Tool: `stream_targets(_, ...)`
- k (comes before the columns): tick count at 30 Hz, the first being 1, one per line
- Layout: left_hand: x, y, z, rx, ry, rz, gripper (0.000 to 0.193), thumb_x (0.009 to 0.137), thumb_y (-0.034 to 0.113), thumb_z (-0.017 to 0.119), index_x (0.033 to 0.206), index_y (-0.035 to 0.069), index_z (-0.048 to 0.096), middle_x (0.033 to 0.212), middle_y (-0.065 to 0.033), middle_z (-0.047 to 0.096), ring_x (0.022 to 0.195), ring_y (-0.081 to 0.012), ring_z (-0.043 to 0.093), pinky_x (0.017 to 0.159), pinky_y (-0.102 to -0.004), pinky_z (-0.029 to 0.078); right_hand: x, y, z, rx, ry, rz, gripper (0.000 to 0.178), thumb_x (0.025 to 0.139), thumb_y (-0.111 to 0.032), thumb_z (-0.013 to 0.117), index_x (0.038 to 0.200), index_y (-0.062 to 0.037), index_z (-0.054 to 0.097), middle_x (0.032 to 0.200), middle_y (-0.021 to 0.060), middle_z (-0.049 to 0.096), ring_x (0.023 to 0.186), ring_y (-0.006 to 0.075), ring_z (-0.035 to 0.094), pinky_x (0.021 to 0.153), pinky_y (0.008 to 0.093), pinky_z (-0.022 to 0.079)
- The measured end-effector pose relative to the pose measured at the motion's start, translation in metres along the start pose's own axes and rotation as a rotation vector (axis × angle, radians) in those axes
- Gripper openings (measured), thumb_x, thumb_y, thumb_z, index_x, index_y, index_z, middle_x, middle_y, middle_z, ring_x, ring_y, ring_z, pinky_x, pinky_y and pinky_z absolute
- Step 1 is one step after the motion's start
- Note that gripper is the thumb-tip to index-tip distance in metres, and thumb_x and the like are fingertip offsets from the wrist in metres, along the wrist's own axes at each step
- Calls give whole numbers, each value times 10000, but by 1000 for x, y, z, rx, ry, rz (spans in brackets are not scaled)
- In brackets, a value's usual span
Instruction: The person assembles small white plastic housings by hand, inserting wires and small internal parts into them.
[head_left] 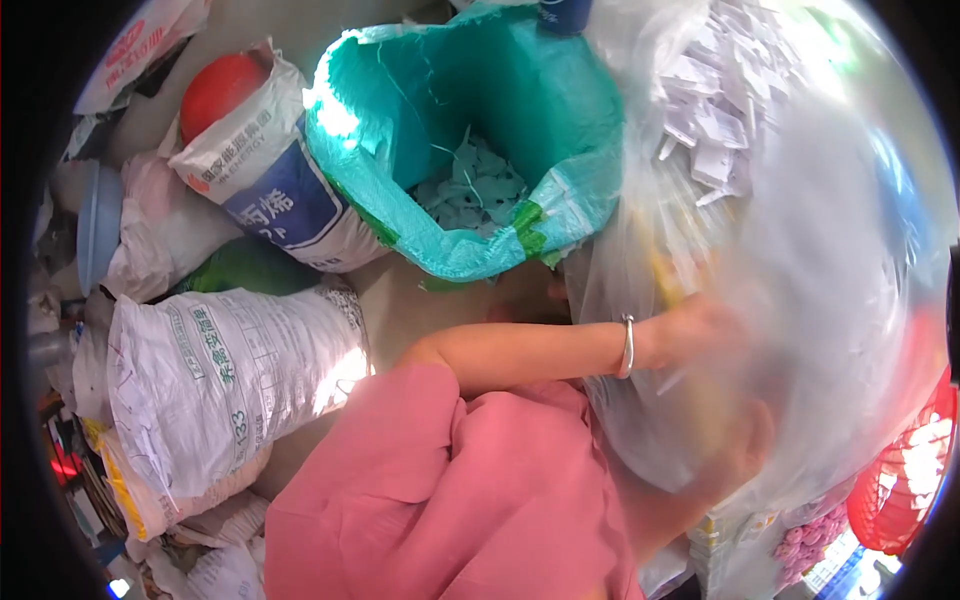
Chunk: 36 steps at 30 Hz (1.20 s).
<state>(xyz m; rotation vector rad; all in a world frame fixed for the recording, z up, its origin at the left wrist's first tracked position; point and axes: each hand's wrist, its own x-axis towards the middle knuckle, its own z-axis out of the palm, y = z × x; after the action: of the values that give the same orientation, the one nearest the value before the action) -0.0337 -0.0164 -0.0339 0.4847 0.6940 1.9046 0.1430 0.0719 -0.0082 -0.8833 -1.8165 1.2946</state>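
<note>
Two bare hands are listed at one large clear plastic bag (830, 330), placed to the person's right. The left hand (700, 330), worn with a silver bangle (627, 347), is set at the film, its fingers seemingly curled; the right hand (750, 440) is blurred, apparently behind film. How far either is opened, and whether anything is gripped, cannot be told. White pieces (720, 120) are heaped toward the bag's far end; these could be spilled by tipping, and the film could be torn by hard pulling. Print is carried by a blue-panelled sack (290, 190), white on blue, and a white sack (210, 370), in green.
</note>
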Motion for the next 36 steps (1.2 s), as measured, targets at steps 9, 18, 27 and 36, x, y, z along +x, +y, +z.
stream_targets(9, -9, 25, -13, 566, 93, 298, 107, 781, 136, 675, 819, 40, 647, 1055, -168, 493, 966, -235, 563, 827, -316, 442, 15, -27, 36, -568, -255, -255, 362, 846, 0, 571, 1199, 38, 502, 1156, 125, 554, 1101, 214, 501, 977, 327, 354)
stream_targets(18, -12, 26, -19, 551, 128, 345, 88, 758, 89, 676, 809, 26, 641, 1087, -178, 471, 925, -263, 592, 819, -324, 456, 17, -32, 79, -275, -239, -12, 276, 882, -69, 590, 1133, 29, 532, 954, 45, 587, 824, 92, 534, 711, 201, 436)
stream_targets(27, -10, 31, -13, 577, 187, 342, 127, 714, 146, 712, 775, 60, 643, 931, -100, 479, 883, -217, 534, 781, -298, 427, 20, -28, 65, -237, -155, -40, 67, 865, -38, 603, 891, 21, 584, 815, -6, 537, 744, 62, 466, 705, 183, 387)
stream_targets(36, -2, 0, 8, 557, 21, 232, 123, 721, 144, 707, 774, 54, 643, 909, -98, 489, 879, -211, 537, 800, -296, 427, 13, -26, 27, -222, -105, -57, 51, 863, -19, 590, 833, 18, 573, 780, -17, 516, 723, 59, 451, 688, 176, 371)
